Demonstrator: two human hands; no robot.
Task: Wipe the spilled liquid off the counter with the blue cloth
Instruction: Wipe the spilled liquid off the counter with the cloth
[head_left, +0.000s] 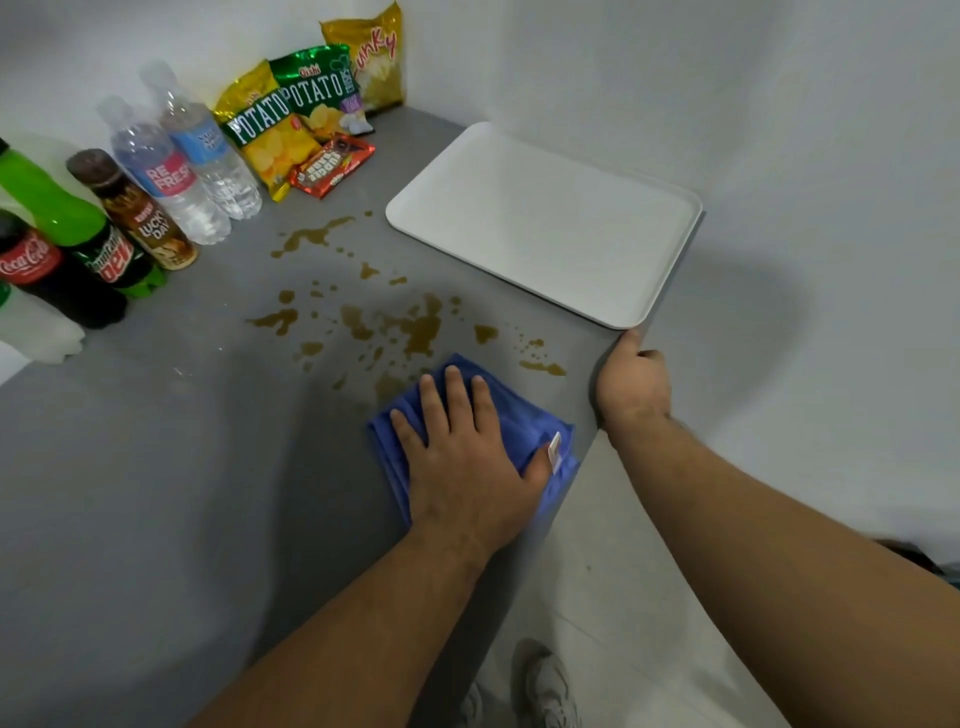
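Pressing the blue cloth (519, 415) flat on the grey bench (156, 467), the left hand (467, 462) lies on it with fingers spread, not clenched.

Brown spilled liquid (415, 327) spots the bench just beyond the cloth, whose far edge touches the nearest patches. The right hand (631, 387) curls over the bench edge, gripping it just beside the corner of a white tray (545, 218). Bottles (171, 171) and snack bags (291, 119) line the wall behind the spill.

Bare forearms, no sleeves in view; pale grey sneakers (545, 686) below the counter edge
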